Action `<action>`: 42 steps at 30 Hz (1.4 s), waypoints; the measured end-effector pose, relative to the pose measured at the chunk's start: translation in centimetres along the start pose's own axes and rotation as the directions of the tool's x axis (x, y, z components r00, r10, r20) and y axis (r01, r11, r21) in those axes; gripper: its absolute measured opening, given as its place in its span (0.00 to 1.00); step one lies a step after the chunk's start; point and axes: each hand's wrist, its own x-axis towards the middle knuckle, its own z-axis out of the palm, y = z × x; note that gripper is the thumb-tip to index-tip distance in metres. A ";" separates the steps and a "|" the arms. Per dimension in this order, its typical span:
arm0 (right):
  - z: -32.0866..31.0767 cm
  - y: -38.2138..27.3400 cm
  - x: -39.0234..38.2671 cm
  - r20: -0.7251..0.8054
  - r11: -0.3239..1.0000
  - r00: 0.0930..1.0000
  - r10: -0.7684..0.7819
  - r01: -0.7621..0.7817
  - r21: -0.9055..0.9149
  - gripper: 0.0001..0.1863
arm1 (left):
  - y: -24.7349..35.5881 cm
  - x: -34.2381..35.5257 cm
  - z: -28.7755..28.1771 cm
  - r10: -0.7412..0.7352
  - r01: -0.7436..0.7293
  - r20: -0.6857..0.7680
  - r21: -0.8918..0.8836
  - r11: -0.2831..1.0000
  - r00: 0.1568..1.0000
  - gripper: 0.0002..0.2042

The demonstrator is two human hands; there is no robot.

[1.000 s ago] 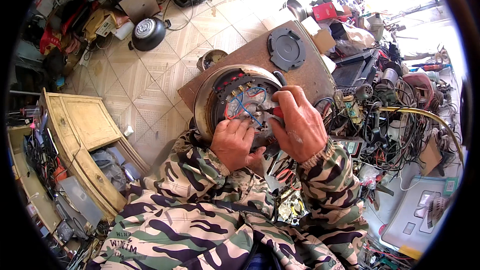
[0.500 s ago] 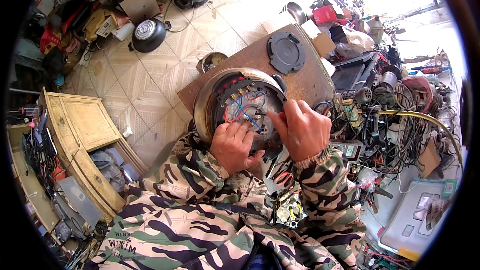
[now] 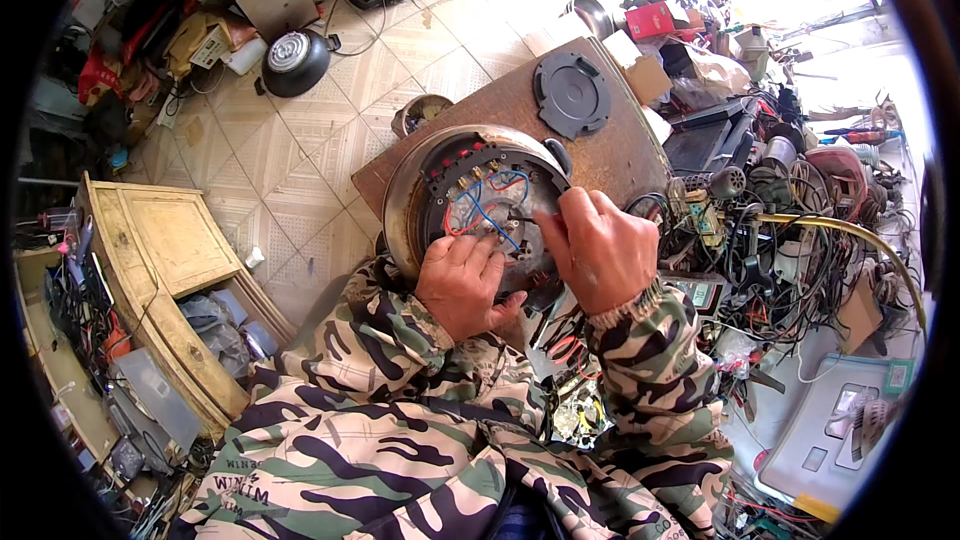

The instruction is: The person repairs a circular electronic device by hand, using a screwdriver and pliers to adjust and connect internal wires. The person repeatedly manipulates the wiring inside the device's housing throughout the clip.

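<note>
Your right hand (image 3: 612, 252) grips a dark-shafted tool (image 3: 522, 219), handle hidden, over the opened, wired cooker base (image 3: 403, 225) at the brown tabletop's (image 3: 625, 155) near end; your left hand's (image 3: 460, 285) fingertips are obscured, grasp impossible to tell.

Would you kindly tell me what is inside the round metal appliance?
Inside the appliance are blue wires, red wire and brass-coloured terminals. The left hand covers its near-left part, the right hand some of its right edge; whatever lies beneath is hidden.
</note>
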 end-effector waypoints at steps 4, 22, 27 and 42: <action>0.3 -0.2 0.6 -0.224 0.980 0.967 -0.120 0.151 0.128 0.11 | 0.1 0.2 -0.1 -0.006 0.006 0.021 0.004 1.000 1.000 0.29; 0.5 0.1 0.0 -0.196 0.985 0.976 -0.094 0.120 0.124 0.14 | -0.1 0.1 0.0 -0.007 0.007 0.012 0.003 1.000 1.000 0.29; 0.3 0.1 0.0 -0.122 0.996 0.991 -0.059 0.067 0.058 0.14 | -0.1 0.1 -0.1 -0.005 0.005 0.009 -0.010 1.000 1.000 0.28; 0.6 0.4 0.6 -0.164 0.976 0.980 -0.116 0.143 0.162 0.13 | -0.1 0.2 0.1 -0.009 0.009 0.004 -0.004 1.000 1.000 0.28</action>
